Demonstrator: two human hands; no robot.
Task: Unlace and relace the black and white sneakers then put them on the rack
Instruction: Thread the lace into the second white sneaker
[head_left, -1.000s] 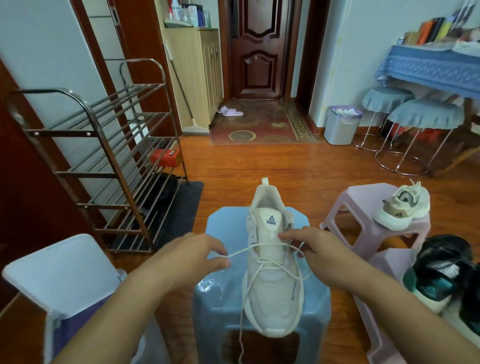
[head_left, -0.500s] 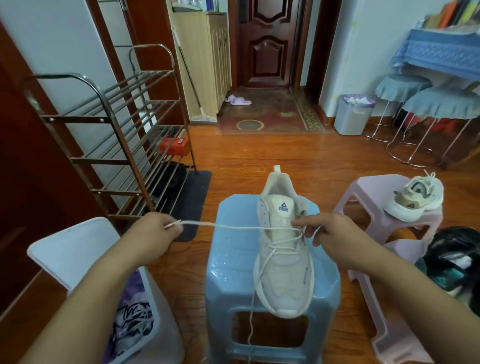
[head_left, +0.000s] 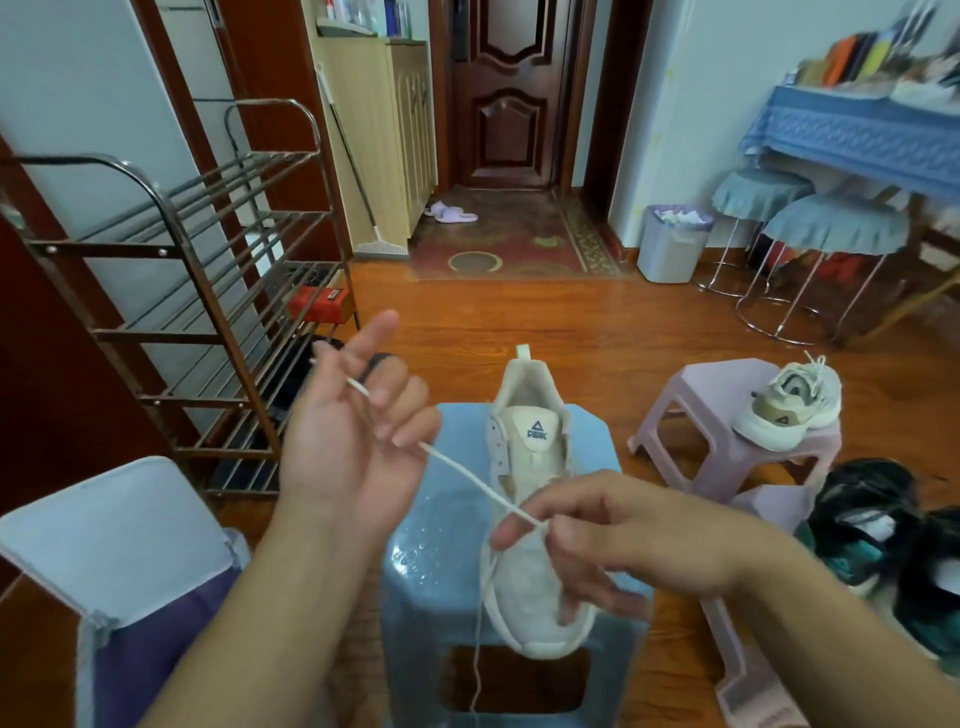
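Left hand (head_left: 353, 441) raised, fingers loosely holding the lace (head_left: 467, 475); right hand (head_left: 623, 530) pinches it over the sneaker (head_left: 535, 499).

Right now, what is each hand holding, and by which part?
Both hold the white shoelace. The left hand has its free end running between the fingers, tip sticking out above. The right hand pinches it further down, over the sneaker on the blue stool.

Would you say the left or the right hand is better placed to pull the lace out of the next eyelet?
Right, probably: the right hand pinches the lace just above the white sneaker, while the left hand holds its free end aside.
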